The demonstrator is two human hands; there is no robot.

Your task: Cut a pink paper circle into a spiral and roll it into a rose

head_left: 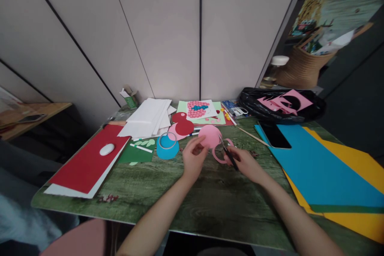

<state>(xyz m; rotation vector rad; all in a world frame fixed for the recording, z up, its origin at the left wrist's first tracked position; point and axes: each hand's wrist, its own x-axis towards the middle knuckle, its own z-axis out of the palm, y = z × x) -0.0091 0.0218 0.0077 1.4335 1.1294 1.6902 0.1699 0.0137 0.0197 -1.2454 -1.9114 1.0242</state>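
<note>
My left hand (194,156) pinches the lower left edge of a round pink paper disc (209,135), raised a little over the table. In my right hand (244,163) is a pair of black-handled scissors (231,158), whose blades meet the disc's right edge. A curled pink paper strip (218,157) hangs beside the blades, between disc and right hand. Left of my hands lie a blue paper circle (167,153) with a roll of tape (167,140) on it and red paper circles (184,127).
Red paper (87,156) carries a white oval object (107,149) at left, near white sheets (147,116). Blue paper (318,168) and a phone (274,134) lie at right. Behind them sits a black bag (249,104) with pink scraps (285,102); a wall stands behind the table.
</note>
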